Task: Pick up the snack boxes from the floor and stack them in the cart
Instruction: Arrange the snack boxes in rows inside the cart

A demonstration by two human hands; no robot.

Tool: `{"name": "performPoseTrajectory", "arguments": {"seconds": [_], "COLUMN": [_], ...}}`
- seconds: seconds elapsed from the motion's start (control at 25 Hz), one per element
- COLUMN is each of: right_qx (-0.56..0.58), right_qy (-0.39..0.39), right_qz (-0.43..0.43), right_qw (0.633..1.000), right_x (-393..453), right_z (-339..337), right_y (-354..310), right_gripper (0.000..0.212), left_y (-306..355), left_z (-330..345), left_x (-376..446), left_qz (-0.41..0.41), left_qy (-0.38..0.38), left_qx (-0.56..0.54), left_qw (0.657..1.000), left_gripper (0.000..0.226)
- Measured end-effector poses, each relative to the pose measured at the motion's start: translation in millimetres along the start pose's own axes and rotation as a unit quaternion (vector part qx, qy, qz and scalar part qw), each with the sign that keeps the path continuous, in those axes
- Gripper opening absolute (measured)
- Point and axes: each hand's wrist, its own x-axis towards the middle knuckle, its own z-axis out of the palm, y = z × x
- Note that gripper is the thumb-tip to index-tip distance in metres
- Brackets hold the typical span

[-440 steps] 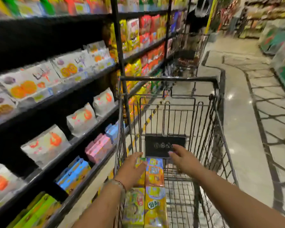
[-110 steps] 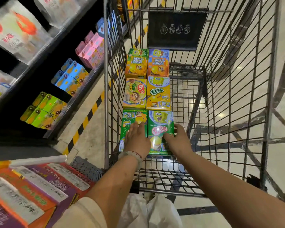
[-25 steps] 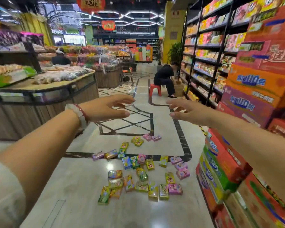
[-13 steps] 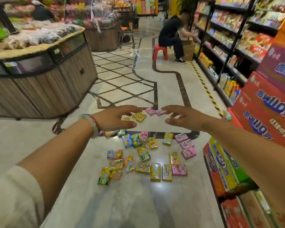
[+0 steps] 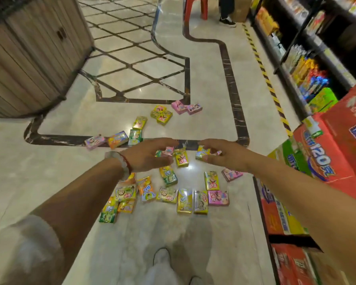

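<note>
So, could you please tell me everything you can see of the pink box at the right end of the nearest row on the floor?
The pink box is a small flat rectangular pack, seemingly glossy card, with blurred cartoon printing on its face. It lies flat on the pale polished floor, its left edge against a pale yellow box. Neither hand touches it; both hover over boxes farther away.

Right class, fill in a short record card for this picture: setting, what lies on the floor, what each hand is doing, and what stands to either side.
setting: shop aisle, marble floor
on floor: many small snack boxes, scattered, mostly lying flat
left hand: held out above the boxes, fingers loosely spread, holding nothing
right hand: held out above the boxes, holding nothing
cart: not in view
right side: stacked red cartons
left side: wooden counter
far end: red stool
</note>
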Motion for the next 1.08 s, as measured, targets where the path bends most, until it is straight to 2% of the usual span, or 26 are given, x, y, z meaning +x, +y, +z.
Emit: {"name": "performPoseTrajectory", "arguments": {"seconds": [0.2, 0.32, 0.48, 0.64, 0.8, 0.96, 1.08], "right_qx": [0.037, 0.076, 0.100, 0.105, 0.017, -0.029, -0.074], "right_qy": [-0.019, 0.008, 0.041, 0.054, 0.033, -0.008, 0.028], "right_qz": [0.057, 0.094, 0.137, 0.188, 0.227, 0.307, 0.352], "right_qw": [0.998, 0.993, 0.985, 0.975, 0.973, 0.951, 0.933], "right_x": [73.8, 121.9, 183.5, 230.4, 253.3, 253.6, 255.5], "right_z": [77.7, 146.2, 242.3, 327.4, 374.1, 398.3, 410.7], "right_y": [121.0, 208.3, 325.0, 423.8, 479.7, 493.6, 489.7], "right_gripper": [0.046, 0.043, 0.042, 0.044, 0.045, 0.035, 0.027], "left_y": [-91.1, -168.1, -277.1, -374.4, -430.1, -437.1, -432.1], "left_z": [100.0, 184.0, 298.8, 389.7, 437.5, 465.8, 484.5], "left_x": [90.0, 144.2, 204.2, 255.8, 282.4, 281.4, 278.1], "left_qz": [-0.038, -0.058, -0.078, -0.133, -0.143, -0.202, -0.263], "left_qy": [-0.048, -0.061, -0.115, -0.113, -0.165, -0.135, -0.082], "left_qx": [-0.011, -0.026, -0.017, -0.020, 0.044, 0.015, -0.007], "left_qw": [0.998, 0.996, 0.990, 0.984, 0.975, 0.970, 0.961], "left_gripper": [0.053, 0.051, 0.050, 0.047, 0.064, 0.039, 0.033]}}
